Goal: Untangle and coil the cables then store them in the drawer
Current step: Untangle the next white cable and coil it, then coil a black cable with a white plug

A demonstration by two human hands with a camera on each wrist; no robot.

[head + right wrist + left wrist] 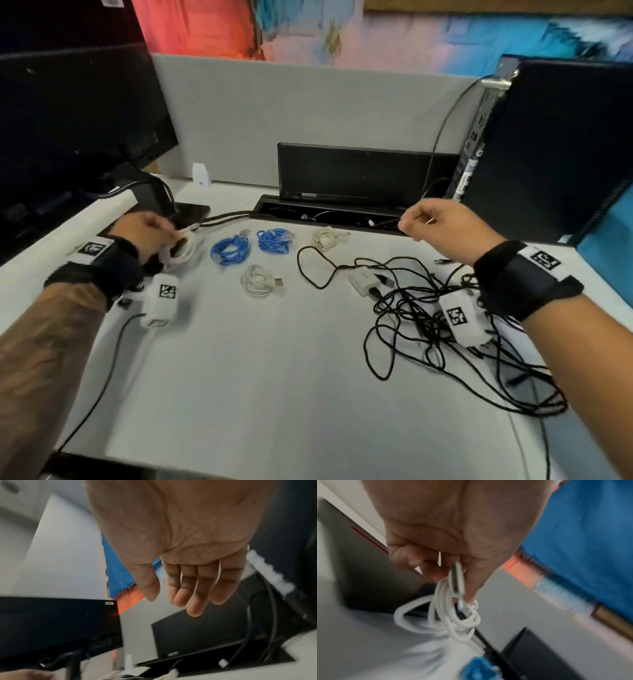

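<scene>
- While the left hand (453, 536) hovers at the desk's (239, 359) left edge, its curled fingers (406, 557) and thumb pinch a coiled white cable (443, 618), whose loops hang below the fingertips
- Raised above the black cable tangle (445, 325), the right hand (180, 534) holds nothing, fingers relaxed and loosely extended
- Two blue coils (229, 250) and two white coils (260, 281) lie between the hands

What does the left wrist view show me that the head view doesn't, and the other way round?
Left wrist only: the fingers pinching a flat white connector, loops hanging below.
Head only: the right hand raised and empty, the black cable tangle, two more white coils.
Both: the left hand gripping the white cable coil, and a blue coil.
</scene>
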